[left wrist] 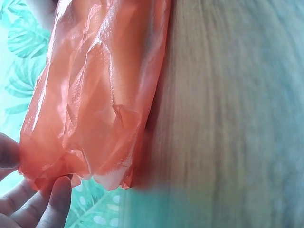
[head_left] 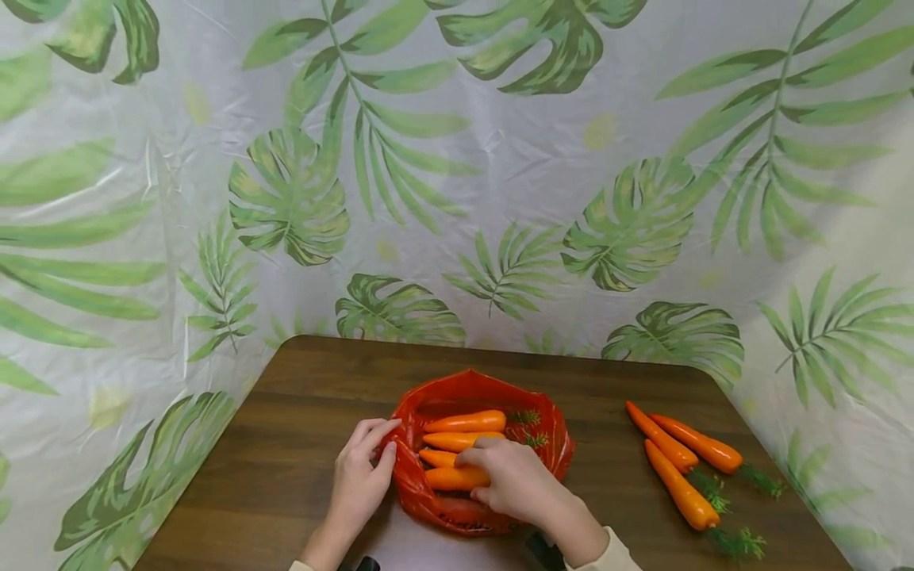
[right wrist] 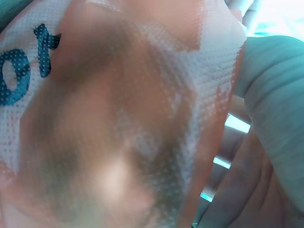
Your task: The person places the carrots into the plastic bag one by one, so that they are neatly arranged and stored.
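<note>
A red plastic bag stands open on the table, its rim rolled outward. Several orange carrots lie side by side in it, green tops to the right. At the bag's left rim my left hand pinches the plastic between thumb and fingers; the left wrist view shows those fingers at the edge of the red plastic. My right hand reaches over the right side into the bag and grips the nearest carrot, covering its top end. In the right wrist view, the printed bag wall hides the fingertips.
Three more carrots with green tops lie on the right side of the dark wooden table. Behind the table hangs a pale curtain with a green leaf print.
</note>
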{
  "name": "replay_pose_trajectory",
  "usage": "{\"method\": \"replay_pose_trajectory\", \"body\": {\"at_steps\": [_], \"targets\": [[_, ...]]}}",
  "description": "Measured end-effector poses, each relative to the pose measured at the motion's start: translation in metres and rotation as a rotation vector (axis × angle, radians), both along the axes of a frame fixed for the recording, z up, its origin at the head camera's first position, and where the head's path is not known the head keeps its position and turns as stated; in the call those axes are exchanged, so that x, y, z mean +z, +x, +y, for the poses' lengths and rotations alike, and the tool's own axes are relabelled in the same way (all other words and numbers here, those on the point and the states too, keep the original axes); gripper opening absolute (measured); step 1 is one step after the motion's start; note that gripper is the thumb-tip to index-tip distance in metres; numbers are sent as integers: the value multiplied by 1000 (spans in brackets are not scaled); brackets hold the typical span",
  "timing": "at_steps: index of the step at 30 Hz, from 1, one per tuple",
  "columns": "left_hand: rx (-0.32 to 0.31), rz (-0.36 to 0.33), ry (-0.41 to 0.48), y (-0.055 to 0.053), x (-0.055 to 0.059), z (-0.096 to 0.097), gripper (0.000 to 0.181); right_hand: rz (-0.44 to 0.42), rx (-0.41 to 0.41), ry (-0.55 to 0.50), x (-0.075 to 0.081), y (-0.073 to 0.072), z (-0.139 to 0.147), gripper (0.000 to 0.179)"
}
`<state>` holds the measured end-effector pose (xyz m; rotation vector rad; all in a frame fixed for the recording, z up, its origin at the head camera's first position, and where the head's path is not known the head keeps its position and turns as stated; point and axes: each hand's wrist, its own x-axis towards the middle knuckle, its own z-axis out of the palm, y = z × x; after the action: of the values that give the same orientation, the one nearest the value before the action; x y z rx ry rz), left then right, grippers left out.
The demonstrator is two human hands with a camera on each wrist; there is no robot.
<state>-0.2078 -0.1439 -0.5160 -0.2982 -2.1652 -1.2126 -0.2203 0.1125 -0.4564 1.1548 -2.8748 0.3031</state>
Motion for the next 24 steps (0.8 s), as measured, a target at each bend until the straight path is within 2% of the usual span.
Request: {"method": "replay_pose_trajectory", "body": {"at_steps": [10,24], "targets": [[4,-3,-1,-2,1,0,34,-9,-11,5,-1,0,0,39],[3,15,-3,-2,-4,0,36,-72,-26,-80,-3,0,7,39]]}}
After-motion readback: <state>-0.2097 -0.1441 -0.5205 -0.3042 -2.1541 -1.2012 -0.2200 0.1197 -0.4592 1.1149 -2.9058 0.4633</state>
